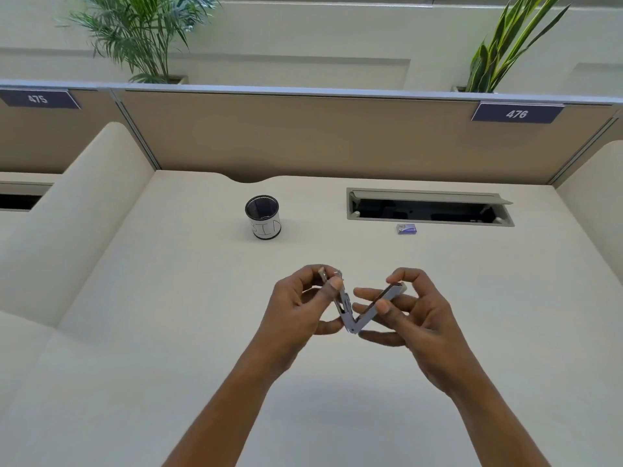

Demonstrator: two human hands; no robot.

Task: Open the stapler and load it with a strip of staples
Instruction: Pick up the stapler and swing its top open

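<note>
While the stapler [350, 313] hangs above the worktop [168, 332] splayed into a V, the left hand [296, 305] pinches one arm and the right hand [418, 318] pinches the other, likely to expose the channel. No staple strip shows; the small blue box [406, 228], well apart near the cable hatch [429, 207], probably holds them.

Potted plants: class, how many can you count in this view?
2. One plant behind the partition at upper left, another plant at upper right; more may be hidden.
</note>
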